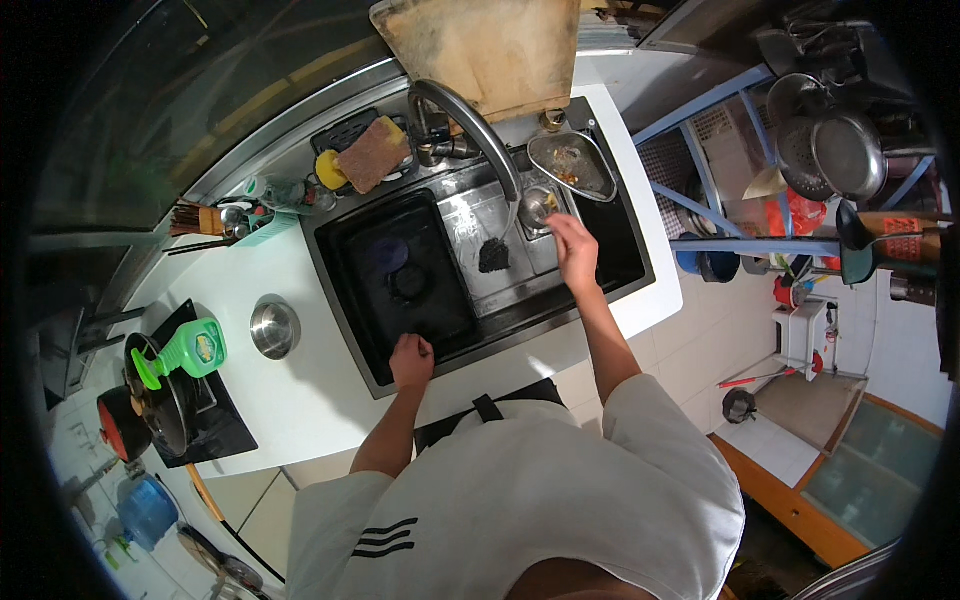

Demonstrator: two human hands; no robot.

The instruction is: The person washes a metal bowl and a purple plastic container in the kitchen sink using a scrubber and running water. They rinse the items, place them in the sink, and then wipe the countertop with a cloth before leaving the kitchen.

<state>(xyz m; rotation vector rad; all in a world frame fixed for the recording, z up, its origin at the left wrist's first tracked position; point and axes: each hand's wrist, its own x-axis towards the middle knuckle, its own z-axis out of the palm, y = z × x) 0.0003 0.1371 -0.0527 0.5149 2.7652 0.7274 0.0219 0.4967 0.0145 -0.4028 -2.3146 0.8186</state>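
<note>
My right hand (576,251) reaches over the right part of the sink (341,330). Its fingers pinch the rim of a small round metal strainer cup (535,208), with yellowish scraps beside the fingertips. Behind the cup, a triangular metal drainer basket (581,174) holds food scraps. My left hand (412,361) has its fingers curled in at the front rim of the dark left basin (405,270), and nothing shows in it. Between the hands, a black scouring pad (493,256) lies on a shiny metal tray (472,225). The curved faucet (480,124) arches over this tray.
A sponge (373,155) sits behind the basin. On the counter at left stand a steel bowl (274,330), a green spray bottle (196,349) and a lidded pan (176,409). A wooden cutting board (487,56) leans behind the faucet. Pans (847,154) hang at right.
</note>
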